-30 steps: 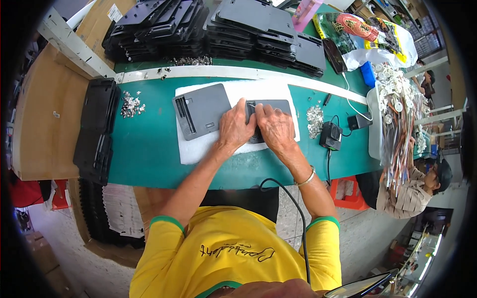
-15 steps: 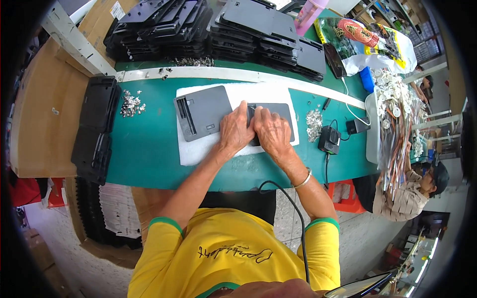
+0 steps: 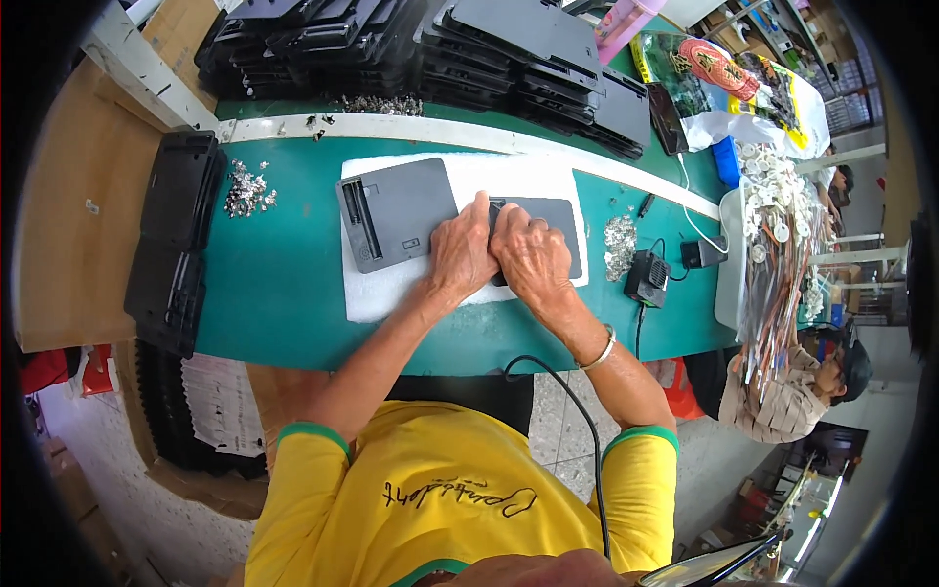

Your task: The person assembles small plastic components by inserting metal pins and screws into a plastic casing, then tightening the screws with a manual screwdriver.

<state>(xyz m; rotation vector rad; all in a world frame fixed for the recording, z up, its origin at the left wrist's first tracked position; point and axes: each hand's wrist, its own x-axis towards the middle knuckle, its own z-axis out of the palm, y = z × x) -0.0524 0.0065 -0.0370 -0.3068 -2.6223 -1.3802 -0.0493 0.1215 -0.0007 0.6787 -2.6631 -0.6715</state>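
On a white foam sheet point(image 3: 377, 305) lie two dark grey plastic panels. The left panel point(image 3: 406, 201) has a long black slot and rests untouched by fingers. My hands are pressed together over the left part of the right panel point(image 3: 560, 220). Closed at its left edge, my left hand point(image 3: 463, 245) has its fingers bent and index finger forward. My right hand point(image 3: 533, 252) is curled over the same panel, knuckles up. Whatever lies beneath the right fingertips is hidden. A bracelet point(image 3: 599, 350) circles my right wrist.
Small metal pieces lie in piles left point(image 3: 250, 191) and right point(image 3: 619, 247). Beside the right pile is a black boxy device point(image 3: 647, 278) with a cable. Stacked black panels point(image 3: 518, 59) stand behind a white strip point(image 3: 440, 135). Another person point(image 3: 782, 396) sits at right.
The whole view has shifted slightly. Both hands stay on the right panel, and the right fingers have shifted slightly left, closer to the left hand.
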